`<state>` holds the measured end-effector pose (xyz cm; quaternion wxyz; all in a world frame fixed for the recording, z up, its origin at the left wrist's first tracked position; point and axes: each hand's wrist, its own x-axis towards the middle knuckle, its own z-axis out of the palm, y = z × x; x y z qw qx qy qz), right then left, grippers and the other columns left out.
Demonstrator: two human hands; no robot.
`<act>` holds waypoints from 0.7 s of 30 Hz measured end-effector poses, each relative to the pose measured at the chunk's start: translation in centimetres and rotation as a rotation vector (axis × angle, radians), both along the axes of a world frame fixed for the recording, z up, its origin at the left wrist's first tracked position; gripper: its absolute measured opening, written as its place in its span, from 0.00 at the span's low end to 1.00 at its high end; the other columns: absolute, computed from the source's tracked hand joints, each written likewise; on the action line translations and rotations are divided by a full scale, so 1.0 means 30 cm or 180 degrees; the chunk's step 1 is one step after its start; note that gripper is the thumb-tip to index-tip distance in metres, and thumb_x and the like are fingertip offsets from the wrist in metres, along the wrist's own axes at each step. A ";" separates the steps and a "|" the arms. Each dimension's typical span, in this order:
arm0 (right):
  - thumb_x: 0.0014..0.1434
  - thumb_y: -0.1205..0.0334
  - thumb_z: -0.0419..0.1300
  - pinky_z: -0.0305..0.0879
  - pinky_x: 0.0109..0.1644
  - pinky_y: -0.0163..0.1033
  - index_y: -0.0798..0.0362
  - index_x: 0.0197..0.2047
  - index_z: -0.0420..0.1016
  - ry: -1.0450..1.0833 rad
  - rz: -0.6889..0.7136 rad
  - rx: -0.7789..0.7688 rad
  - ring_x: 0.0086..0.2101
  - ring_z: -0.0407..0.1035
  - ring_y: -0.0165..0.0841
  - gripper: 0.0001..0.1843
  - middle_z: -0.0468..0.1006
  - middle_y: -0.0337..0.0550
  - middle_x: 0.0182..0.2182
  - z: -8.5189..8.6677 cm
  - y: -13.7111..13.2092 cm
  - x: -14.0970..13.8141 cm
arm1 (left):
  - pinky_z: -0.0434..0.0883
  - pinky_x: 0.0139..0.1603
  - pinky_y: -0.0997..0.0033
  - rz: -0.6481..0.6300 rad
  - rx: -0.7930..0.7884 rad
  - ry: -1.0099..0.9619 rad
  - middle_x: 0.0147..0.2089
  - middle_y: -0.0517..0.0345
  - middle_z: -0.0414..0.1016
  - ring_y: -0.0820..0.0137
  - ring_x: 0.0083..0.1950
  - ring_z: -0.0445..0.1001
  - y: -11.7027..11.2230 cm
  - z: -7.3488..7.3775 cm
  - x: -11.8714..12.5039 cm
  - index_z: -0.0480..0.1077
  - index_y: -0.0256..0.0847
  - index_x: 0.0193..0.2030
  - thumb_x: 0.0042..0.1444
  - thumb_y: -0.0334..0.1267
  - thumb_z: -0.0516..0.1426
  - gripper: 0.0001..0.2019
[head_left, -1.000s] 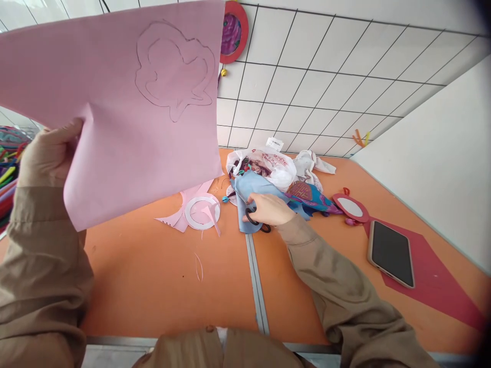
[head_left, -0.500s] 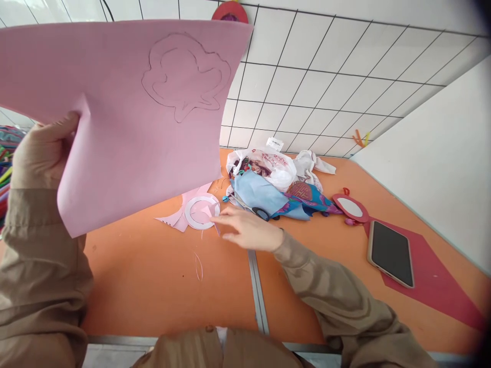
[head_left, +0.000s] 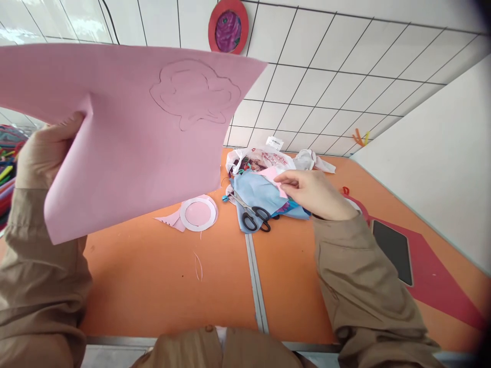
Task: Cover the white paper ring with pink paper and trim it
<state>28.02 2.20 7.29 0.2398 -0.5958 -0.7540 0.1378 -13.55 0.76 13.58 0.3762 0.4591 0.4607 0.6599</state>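
My left hand (head_left: pixel 48 148) grips a large pink sheet (head_left: pixel 134 153) by its lower left part, holding it up above the table. A cloud-like outline is drawn in dark line on its right side. My right hand (head_left: pixel 307 191) pinches a small pink scrap (head_left: pixel 274 179) over the blue cloth (head_left: pixel 261 190). Black-handled scissors (head_left: pixel 258 217) lie on that cloth, left of the right hand. Below the sheet, a white ring (head_left: pixel 184 214) rests on pink cut pieces (head_left: pixel 172 221) on the table.
A white plastic bag (head_left: pixel 276 157) and patterned cloth sit against the tiled wall. On the right a phone (head_left: pixel 393 253) lies on red sheet material (head_left: pixel 441 286). A red-framed purple flower disc (head_left: pixel 228 28) is on the wall. Thin pink strips (head_left: pixel 198 267) lie on the orange table (head_left: pixel 153 286).
My right hand has moved right from the white ring to the blue cloth, carrying the pink scrap. The big pink sheet has dropped slightly and shifted right at its upper edge.
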 end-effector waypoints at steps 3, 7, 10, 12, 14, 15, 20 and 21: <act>0.53 0.66 0.57 0.69 0.39 0.48 0.50 0.35 0.79 -0.0222 0.0075 -0.0340 0.35 0.75 0.42 0.09 0.82 0.46 0.32 0.029 -0.011 0.056 | 0.63 0.65 0.35 0.0048 -0.0478 -0.0387 0.58 0.53 0.75 0.44 0.68 0.62 -0.018 0.010 0.020 0.75 0.38 0.46 0.59 0.37 0.58 0.10; 0.54 0.62 0.57 0.68 0.36 0.46 0.49 0.33 0.78 0.0077 0.0493 -0.0672 0.32 0.73 0.40 0.08 0.80 0.45 0.30 0.054 -0.037 0.054 | 0.64 0.63 0.34 0.0267 -0.0362 -0.0337 0.53 0.57 0.78 0.47 0.66 0.66 -0.023 0.023 0.027 0.74 0.33 0.49 0.64 0.34 0.54 0.11; 0.54 0.62 0.56 0.66 0.34 0.42 0.50 0.32 0.77 0.0208 0.1129 -0.1029 0.30 0.71 0.36 0.08 0.77 0.41 0.26 0.047 -0.039 0.019 | 0.66 0.61 0.33 0.0348 -0.0235 -0.0318 0.54 0.59 0.78 0.48 0.64 0.68 -0.019 0.031 0.032 0.73 0.33 0.51 0.64 0.32 0.55 0.11; 0.53 0.65 0.55 0.65 0.34 0.40 0.51 0.31 0.76 0.0265 0.1613 -0.1321 0.29 0.70 0.34 0.08 0.75 0.40 0.24 0.029 -0.030 -0.009 | 0.65 0.63 0.36 0.0312 -0.0238 -0.0379 0.57 0.61 0.76 0.51 0.66 0.66 -0.015 0.034 0.038 0.72 0.33 0.51 0.66 0.30 0.51 0.11; 0.52 0.67 0.54 0.66 0.34 0.39 0.52 0.32 0.76 0.0309 0.1921 -0.1602 0.28 0.70 0.32 0.09 0.76 0.39 0.25 0.004 -0.018 -0.035 | 0.64 0.65 0.39 0.0367 -0.0091 -0.0371 0.60 0.63 0.74 0.53 0.67 0.64 -0.012 0.033 0.040 0.72 0.34 0.51 0.66 0.27 0.50 0.12; 0.52 0.68 0.54 0.66 0.34 0.38 0.53 0.33 0.76 0.0331 0.1976 -0.1698 0.28 0.70 0.31 0.09 0.75 0.39 0.25 -0.008 -0.013 -0.047 | 0.63 0.66 0.41 0.0405 -0.0009 -0.0368 0.61 0.63 0.73 0.54 0.68 0.63 -0.010 0.029 0.037 0.72 0.33 0.51 0.65 0.26 0.51 0.12; 0.50 0.71 0.52 0.65 0.32 0.35 0.53 0.33 0.76 0.0311 0.2086 -0.1990 0.26 0.67 0.28 0.12 0.73 0.36 0.23 -0.037 -0.004 -0.077 | 0.57 0.68 0.36 0.0322 0.0229 -0.0101 0.59 0.64 0.75 0.50 0.70 0.57 -0.001 0.003 0.005 0.72 0.32 0.51 0.62 0.29 0.56 0.12; 0.50 0.71 0.52 0.66 0.32 0.35 0.52 0.34 0.77 0.0319 0.2093 -0.2039 0.26 0.68 0.28 0.13 0.74 0.36 0.22 -0.035 -0.004 -0.076 | 0.54 0.68 0.35 0.0360 0.0213 -0.0116 0.57 0.64 0.76 0.50 0.71 0.54 0.001 0.000 -0.001 0.73 0.32 0.50 0.60 0.30 0.58 0.12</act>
